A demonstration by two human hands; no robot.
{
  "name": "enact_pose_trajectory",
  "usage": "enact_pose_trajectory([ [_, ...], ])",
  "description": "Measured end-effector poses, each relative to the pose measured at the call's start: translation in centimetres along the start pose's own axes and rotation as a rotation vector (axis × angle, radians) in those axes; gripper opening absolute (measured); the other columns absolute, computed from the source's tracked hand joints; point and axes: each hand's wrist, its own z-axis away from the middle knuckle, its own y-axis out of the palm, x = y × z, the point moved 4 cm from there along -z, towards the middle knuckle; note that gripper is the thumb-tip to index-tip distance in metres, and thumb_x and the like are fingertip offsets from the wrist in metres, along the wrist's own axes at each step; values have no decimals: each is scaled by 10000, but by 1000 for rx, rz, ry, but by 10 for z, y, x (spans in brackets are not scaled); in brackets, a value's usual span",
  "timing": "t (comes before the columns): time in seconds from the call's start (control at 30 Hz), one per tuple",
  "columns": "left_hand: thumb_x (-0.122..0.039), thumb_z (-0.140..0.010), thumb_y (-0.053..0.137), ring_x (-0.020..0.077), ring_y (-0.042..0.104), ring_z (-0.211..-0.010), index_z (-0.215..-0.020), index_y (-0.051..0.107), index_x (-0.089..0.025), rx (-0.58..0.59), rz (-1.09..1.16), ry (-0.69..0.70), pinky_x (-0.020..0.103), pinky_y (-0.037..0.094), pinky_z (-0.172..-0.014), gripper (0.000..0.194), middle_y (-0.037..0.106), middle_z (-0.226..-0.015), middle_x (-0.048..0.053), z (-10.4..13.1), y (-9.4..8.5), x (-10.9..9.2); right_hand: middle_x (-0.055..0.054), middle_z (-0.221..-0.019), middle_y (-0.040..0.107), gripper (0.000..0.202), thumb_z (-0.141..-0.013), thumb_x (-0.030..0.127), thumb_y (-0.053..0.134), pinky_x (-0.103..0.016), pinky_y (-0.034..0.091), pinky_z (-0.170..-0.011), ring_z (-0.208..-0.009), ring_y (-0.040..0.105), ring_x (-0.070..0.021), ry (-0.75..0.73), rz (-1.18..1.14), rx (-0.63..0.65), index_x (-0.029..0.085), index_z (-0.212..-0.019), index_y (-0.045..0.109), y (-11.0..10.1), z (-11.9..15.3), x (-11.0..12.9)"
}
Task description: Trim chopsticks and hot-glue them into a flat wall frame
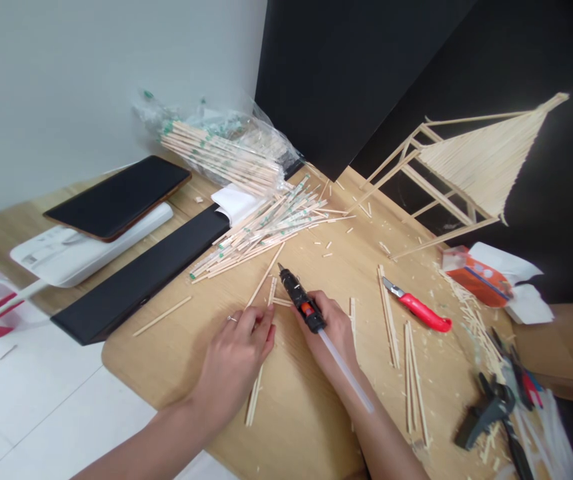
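Sticks (253,401) apparently under left fingers (263,326)

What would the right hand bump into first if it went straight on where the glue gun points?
Leading the right hand, the glue gun would probably meet the slanting thin stick first, with the stick pile beyond; its height is unclear, so it might pass above.

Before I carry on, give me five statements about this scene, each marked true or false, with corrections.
1. The right hand holds the glue gun. True.
2. The left hand is away from every stick. False: its fingers are on a thin stick.
3. The utility knife has a blue handle. False: it is red.
4. The clear bag contains bundled sticks. True.
5. The stick-built model stands left of the phone. False: it is to the right.
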Motion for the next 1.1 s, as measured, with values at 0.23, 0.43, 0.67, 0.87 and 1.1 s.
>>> enact_pose_trajectory([
  [0.23, -205, -888, 505, 181, 610, -710, -1112, 640, -140, -33, -7, 15, 310, 498, -652, 269, 647, -874, 56, -2, -3, -1, 3, -740, 635, 126, -768, 142, 553, -237, 399, -651, -707, 584, -176, -28, 1, 2, 213, -869, 579, 0, 0, -1],
  [0.43, -197, -883, 510, 186, 609, -705, -1113, 641, -132, -49, 1, 11, 318, 501, -638, 272, 647, -877, 61, -2, -4, -2, -1, -735, 638, 122, -771, 147, 560, -236, 394, -650, -713, 586, -180, -13, 12, -5, 213, -870, 586, 1, 0, -2],
  [0.67, -210, -886, 511, 186, 616, -706, -1141, 627, -135, -31, -11, 14, 325, 505, -653, 290, 649, -896, 61, 1, 0, -1, 6, -745, 632, 147, -770, 142, 549, -234, 394, -657, -709, 575, -172, -36, 4, -2, 220, -891, 580, 4, 2, -7],
  [0.87, -240, -888, 520, 191, 617, -717, -1110, 642, -127, -57, -15, 14, 321, 499, -661, 278, 652, -881, 63, 0, -4, -1, 4, -764, 645, 141, -781, 167, 559, -245, 410, -670, -737, 592, -178, 25, -48, 2, 226, -905, 591, -3, 3, -6],
  [1.1, -267, -918, 468, 199, 609, -826, -1079, 648, -164, -27, 87, 49, 321, 477, -738, 262, 647, -951, 64, -7, -19, 17, -47, -894, 705, 264, -801, 396, 624, -279, 473, -711, -810, 647, -202, 318, -433, -52, 212, -989, 640, -24, 34, -3],
])
